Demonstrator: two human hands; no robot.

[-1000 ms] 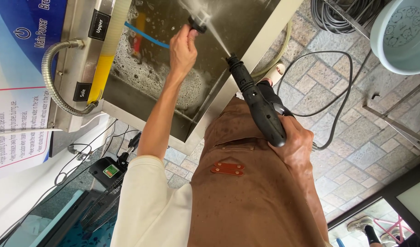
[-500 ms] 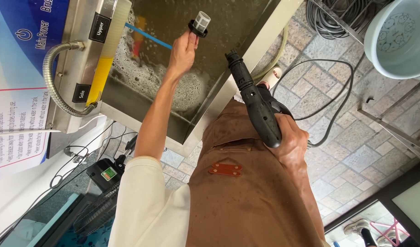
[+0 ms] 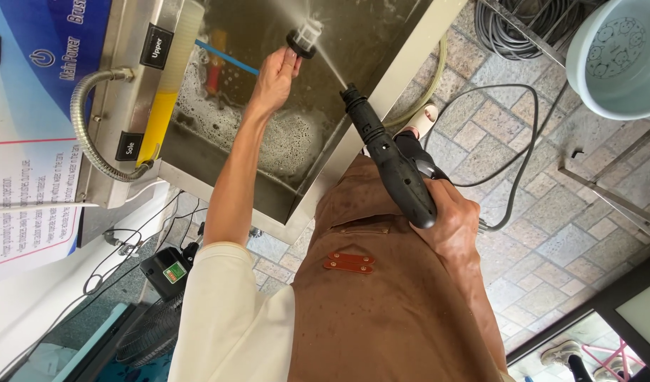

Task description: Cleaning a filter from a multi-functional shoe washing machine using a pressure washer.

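- Along the left edge, a blue and white printed panel (image 3: 27,127) covers the wall, and a ribbed metal hose (image 3: 84,134) curves down beside the steel housing of the wash unit.
- Just right of the hose, a yellow cylindrical brush (image 3: 170,85) stands along the near wall of the steel sink (image 3: 339,141); foam lies on the sink floor, and a thin blue tube (image 3: 226,56) crosses above it.
- Below the sink, dark cables trail over the tiles to a small black box with a green label (image 3: 170,270).
- Over the sink, the left hand (image 3: 272,78) is stretched out on a long bare arm — its fingertips pinch a small round black and clear part (image 3: 303,39), held above the foamy water near the top of the view.
- A fine spray of water runs from the part down to the nozzle of the black spray gun (image 3: 392,163), which points up and left into the sink.
- The right hand (image 3: 449,226) is wrapped tight around the gun's grip, held against the front of a brown apron (image 3: 381,311) spotted with drops; a cream sleeve (image 3: 226,318) shows at the left of it.
- Further right, a black cord (image 3: 523,141) loops over the stone paving (image 3: 551,233) — it runs back toward the gun hand.
- At the upper right, a pale blue bowl (image 3: 618,53) sits beside a metal rack, with coiled grey hose (image 3: 509,28) just left of it.
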